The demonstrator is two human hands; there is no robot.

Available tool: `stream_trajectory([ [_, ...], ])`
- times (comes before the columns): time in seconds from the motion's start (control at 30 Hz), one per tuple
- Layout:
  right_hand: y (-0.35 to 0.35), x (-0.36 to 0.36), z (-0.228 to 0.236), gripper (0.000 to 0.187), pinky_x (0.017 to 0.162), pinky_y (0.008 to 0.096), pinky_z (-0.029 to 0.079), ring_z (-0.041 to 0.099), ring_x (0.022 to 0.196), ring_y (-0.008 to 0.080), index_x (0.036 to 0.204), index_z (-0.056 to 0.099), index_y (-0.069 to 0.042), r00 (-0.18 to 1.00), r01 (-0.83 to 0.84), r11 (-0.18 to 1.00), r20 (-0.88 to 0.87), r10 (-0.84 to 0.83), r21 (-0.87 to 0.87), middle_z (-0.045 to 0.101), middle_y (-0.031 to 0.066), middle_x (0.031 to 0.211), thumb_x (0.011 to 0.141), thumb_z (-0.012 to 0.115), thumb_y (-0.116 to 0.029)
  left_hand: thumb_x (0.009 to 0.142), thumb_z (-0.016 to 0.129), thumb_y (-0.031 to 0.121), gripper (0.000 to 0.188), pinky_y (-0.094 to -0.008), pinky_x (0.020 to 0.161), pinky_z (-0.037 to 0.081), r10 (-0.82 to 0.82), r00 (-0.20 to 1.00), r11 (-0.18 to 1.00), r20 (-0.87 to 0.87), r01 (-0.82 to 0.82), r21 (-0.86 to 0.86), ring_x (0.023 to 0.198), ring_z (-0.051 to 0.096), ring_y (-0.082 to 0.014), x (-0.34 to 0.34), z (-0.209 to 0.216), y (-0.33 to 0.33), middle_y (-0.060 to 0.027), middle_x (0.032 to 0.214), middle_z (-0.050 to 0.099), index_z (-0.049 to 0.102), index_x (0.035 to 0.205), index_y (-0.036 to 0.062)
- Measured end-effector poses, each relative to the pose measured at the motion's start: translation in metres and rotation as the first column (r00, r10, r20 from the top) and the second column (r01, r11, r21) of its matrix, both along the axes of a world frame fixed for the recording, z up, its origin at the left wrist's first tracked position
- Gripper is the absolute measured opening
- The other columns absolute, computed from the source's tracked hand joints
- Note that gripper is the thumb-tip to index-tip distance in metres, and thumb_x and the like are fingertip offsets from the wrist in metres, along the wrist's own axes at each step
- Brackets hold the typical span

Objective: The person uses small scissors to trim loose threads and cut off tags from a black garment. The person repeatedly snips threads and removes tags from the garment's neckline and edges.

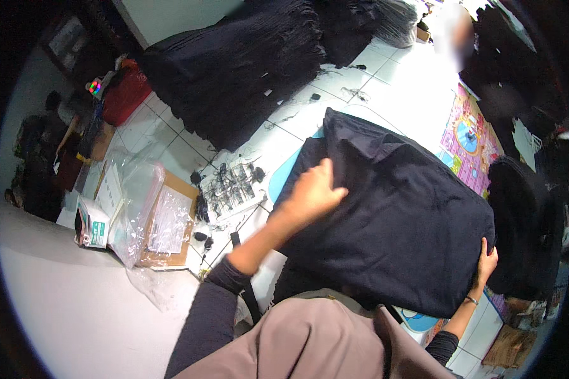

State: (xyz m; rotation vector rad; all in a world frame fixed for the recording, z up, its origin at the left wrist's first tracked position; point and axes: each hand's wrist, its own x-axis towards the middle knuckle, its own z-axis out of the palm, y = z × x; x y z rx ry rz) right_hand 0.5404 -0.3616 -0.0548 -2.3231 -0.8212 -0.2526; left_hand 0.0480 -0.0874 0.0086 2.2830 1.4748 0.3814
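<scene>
A large piece of black cloth (398, 215) lies spread in front of me over a light-blue board (278, 186), which shows at its left and near edges. Soft folds run across the far part of the cloth. My left hand (316, 192) is over its left side, slightly blurred, with thumb and forefinger apart and nothing seen between them. At the right edge my right hand (485, 262) grips the cloth, thumb on top and the other fingers partly hidden by the fabric.
Piles of black fabric lie beyond (246, 69) and to the right (521, 227). On the left are a thread-strewn white tray (227, 189), a cardboard piece in clear plastic (177, 221) and a small box (95, 224). A colourful printed mat (468, 139) lies right. Another person (458, 38) is far off.
</scene>
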Motion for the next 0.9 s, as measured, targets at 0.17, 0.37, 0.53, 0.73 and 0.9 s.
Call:
stream_trajectory([
  [0.17,0.008,-0.017,0.032,0.049,0.070,0.0352,0.047,0.058,0.070,0.0188,0.096,0.063,0.007,0.989,-0.104,0.994,-0.111,0.101,-0.018,0.067,0.0116,0.080,0.090,0.068,-0.042,0.083,0.072,0.030,0.056,-0.0291,0.067,0.057,0.193,0.932,0.909,-0.305,-0.053,0.413,0.077,0.070,-0.0232,0.058,0.013,-0.044,-0.0112,0.084,0.063,0.050,0.124,-0.0008],
  [0.37,-0.011,-0.060,0.106,0.030,0.074,0.0295,0.047,0.059,0.080,0.0130,0.098,0.064,0.007,0.932,-0.216,0.967,-0.269,0.245,0.135,0.069,0.0084,0.089,0.093,0.066,-0.022,0.084,0.075,0.025,0.044,-0.0333,0.081,0.050,0.079,0.856,0.986,0.511,-0.143,0.087,0.089,0.065,-0.0209,-0.022,0.026,0.007,-0.0168,0.097,0.069,0.062,0.112,-0.0059],
  [0.53,-0.089,-0.137,0.109,0.027,0.081,0.0295,0.048,0.061,0.087,0.0153,0.105,0.063,0.005,0.862,-0.122,0.965,-0.458,0.219,0.232,0.069,0.0073,0.096,0.093,0.066,-0.019,0.080,0.078,0.028,0.049,-0.0350,0.090,0.048,0.175,0.877,0.984,0.447,-0.137,-0.117,0.098,0.065,-0.0253,-0.118,0.041,-0.053,-0.0192,0.105,0.069,0.061,0.112,-0.0058],
  [0.73,-0.121,-0.194,0.052,0.032,0.090,0.0287,0.045,0.059,0.098,0.0143,0.114,0.059,0.004,0.765,0.205,0.957,-0.643,-0.024,0.208,0.066,0.0072,0.104,0.094,0.067,-0.021,0.081,0.079,0.015,0.054,-0.0319,0.095,0.047,0.461,0.742,0.764,0.486,-0.054,-0.642,0.104,0.063,-0.0196,-0.120,0.015,-0.075,-0.0128,0.118,0.065,0.055,0.125,-0.0052],
  [0.9,-0.134,-0.196,0.087,0.023,0.081,0.0262,0.048,0.061,0.086,0.0126,0.106,0.064,0.005,0.856,0.060,0.932,-0.499,0.136,0.358,0.069,0.0065,0.095,0.092,0.068,-0.013,0.076,0.079,0.010,0.049,-0.0302,0.091,0.048,0.345,0.649,0.893,0.678,-0.005,-0.450,0.096,0.064,-0.0187,-0.118,0.053,-0.074,-0.0123,0.109,0.068,0.060,0.118,-0.0055],
])
